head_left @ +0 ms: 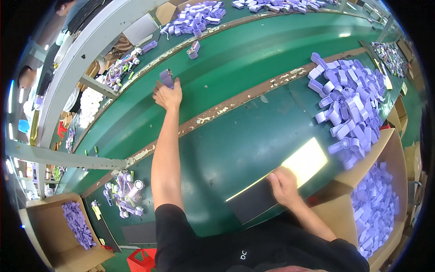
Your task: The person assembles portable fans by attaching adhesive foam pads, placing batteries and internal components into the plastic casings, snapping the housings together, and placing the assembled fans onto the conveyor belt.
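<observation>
My left hand [168, 96] reaches out over the green conveyor belt [253, 50], its fingers closed around a purple fan housing [166, 79] with a dark round part at its top. Farther along the belt stands another purple fan housing [193, 51], apart from my hand. My right hand [285, 185] rests curled on the near bench [226, 140], thumb on top. It lies where a black mat [252, 202] meets a bright yellow sheet [306, 162]; the undersides of its fingers are hidden, so I cannot see what is in them.
Purple housings lie piled [346, 106] on the bench at the right, above a cardboard box [385, 149] holding more. Assembled fans [124, 195] lie at the left, near another cardboard box [45, 226]. A metal frame [68, 156] crosses the left side. Across the belt sit more purple parts [195, 18].
</observation>
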Demonstrator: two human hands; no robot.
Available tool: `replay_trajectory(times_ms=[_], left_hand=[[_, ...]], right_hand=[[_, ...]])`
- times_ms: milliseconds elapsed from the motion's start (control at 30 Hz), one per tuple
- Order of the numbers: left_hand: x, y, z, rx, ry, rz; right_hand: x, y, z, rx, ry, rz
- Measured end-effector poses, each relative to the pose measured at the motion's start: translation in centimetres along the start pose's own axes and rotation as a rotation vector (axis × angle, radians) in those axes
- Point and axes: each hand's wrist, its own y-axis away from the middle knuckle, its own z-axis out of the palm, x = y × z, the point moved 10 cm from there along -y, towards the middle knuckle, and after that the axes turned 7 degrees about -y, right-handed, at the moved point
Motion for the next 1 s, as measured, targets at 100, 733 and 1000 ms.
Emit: replay_trajectory(times_ms=[100,733,1000], left_hand=[[-0.7,0.5,1.8,-0.105,-0.024,0.020],[-9.4,28.7,-20.5,0.007,0.192,0.352],[-20.0,39.3,-29.2,0.126,-0.078,0.068]], right_hand=[[-0.3,-0.1,0.1,-0.007,-0.003,-0.006],[0.9,-2.2,4.4,-0.012,-0.311,0.200],[-4.2,-3.7,8.8,-0.148,-0.576,0.093]])
